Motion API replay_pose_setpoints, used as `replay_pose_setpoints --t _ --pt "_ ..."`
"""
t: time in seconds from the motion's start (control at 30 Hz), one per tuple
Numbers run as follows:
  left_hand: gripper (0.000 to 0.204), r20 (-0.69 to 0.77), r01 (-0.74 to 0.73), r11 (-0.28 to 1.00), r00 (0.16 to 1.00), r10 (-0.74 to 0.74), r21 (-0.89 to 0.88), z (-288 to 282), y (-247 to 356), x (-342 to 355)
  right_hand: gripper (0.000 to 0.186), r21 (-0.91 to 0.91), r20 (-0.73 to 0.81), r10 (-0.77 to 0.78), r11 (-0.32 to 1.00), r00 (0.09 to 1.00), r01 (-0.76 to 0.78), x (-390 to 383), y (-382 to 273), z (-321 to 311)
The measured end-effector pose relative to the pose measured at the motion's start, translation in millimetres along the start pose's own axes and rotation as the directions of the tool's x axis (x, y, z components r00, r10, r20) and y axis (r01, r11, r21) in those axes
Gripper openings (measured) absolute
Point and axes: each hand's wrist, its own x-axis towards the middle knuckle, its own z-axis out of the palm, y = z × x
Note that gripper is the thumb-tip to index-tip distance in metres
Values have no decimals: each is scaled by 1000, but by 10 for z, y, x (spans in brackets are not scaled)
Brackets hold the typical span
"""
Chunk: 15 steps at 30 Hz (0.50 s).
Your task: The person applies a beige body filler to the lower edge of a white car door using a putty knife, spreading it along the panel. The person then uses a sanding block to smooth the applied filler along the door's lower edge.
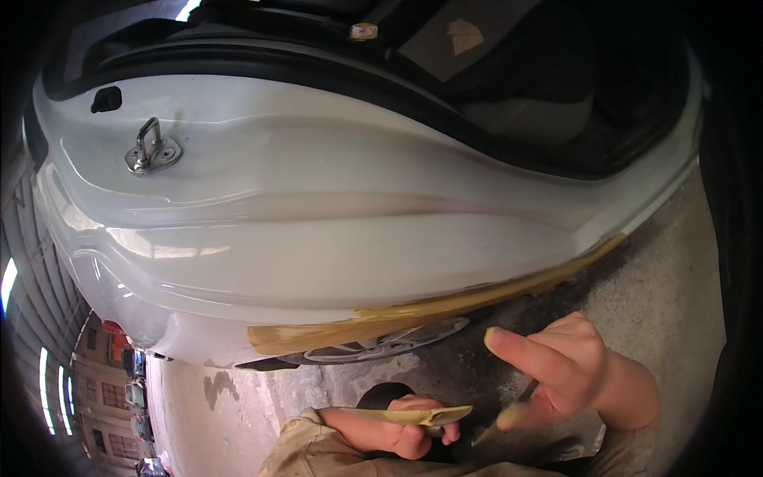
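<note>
My left hand point(413, 440), low in the middle, is closed on a thin putty board point(385, 415) seen nearly edge-on, with yellow putty point(449, 414) on its right end. To the right, my right hand point(560, 366) is raised, its index finger stretched out and yellow smears on index finger and thumb. Between them shows a thin, dark, blurred scraper point(486, 434), mostly hidden by the thumb. Ahead is a white car body point(334, 246) with a strip of yellow putty point(381, 314) along its wheel-arch edge. Both hands are apart from the car.
A metal door striker point(152, 151) sticks out of the panel at upper left. Below the yellow strip is a wheel point(373, 343), over a stained concrete floor point(254, 397). Beyond the dark door seal lies the car's interior point(517, 71). Parked cars point(137, 397) stand far left.
</note>
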Motion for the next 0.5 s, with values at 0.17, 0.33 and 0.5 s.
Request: replay_pose_setpoints --t 0.17,0.33,0.5 --pt "65 15 -228 972 974 228 62 -32 56 46 56 -346 85 -42 936 996 69 107 2 225" --pt "60 24 -239 969 971 238 68 -17 26 68 62 -429 68 -50 900 996 75 181 4 330" --pt "59 27 -270 960 963 269 76 -35 10 86 64 -443 65 -53 893 996 76 220 1 368"
